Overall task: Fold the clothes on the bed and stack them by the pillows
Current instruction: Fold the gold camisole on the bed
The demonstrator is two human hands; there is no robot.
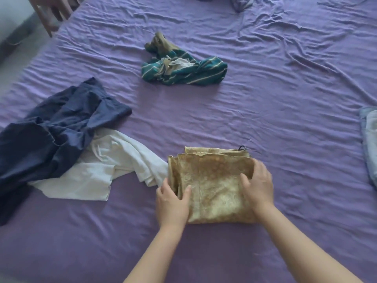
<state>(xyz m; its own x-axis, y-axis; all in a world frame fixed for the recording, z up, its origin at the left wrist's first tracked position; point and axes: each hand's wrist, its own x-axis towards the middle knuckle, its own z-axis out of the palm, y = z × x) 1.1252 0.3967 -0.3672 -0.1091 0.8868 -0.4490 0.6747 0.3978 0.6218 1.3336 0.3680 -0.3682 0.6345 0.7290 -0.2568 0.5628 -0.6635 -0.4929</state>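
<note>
While the folded tan patterned garment [212,184] lies on the purple sheet [285,99] directly ahead, long axis running away, its left edge is gripped by the left hand [173,201] and its right edge by the right hand [258,185], both equally near.

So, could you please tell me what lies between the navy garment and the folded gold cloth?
A crumpled white garment lies there, touching both, in the head view.

You're in a home bedroom: a wide bed [265,103] under a wrinkled purple sheet [285,68], loose clothes [51,129] scattered across it, a wooden chair [53,11] alongside.
</note>
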